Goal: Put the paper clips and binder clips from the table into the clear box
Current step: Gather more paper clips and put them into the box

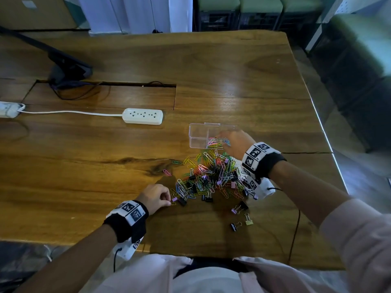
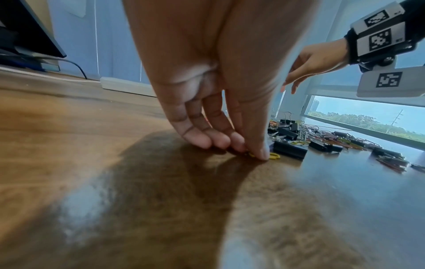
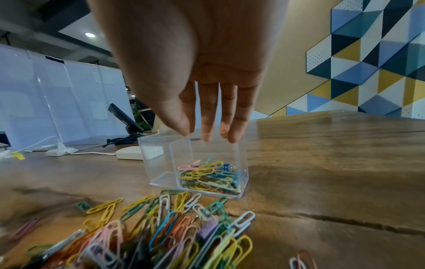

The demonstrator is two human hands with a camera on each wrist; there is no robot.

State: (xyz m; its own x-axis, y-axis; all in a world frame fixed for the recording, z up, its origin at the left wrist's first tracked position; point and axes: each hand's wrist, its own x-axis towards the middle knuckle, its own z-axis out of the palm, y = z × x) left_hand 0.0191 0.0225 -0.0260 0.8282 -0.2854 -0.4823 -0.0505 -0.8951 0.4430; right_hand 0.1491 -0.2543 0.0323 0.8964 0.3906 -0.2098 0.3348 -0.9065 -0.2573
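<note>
A clear two-compartment box stands on the wooden table, with coloured paper clips lying in its right compartment. My right hand hovers just above the box, fingers straight and holding nothing. A pile of paper clips and binder clips lies between the box and me. At the pile's left edge my left hand is down on the table, thumb and fingers pinching a yellow paper clip. A black binder clip lies right beside it.
A white power strip lies left of the box, its cord running to a second strip. A monitor stand and a cable recess are behind. Stray binder clips lie near the front edge.
</note>
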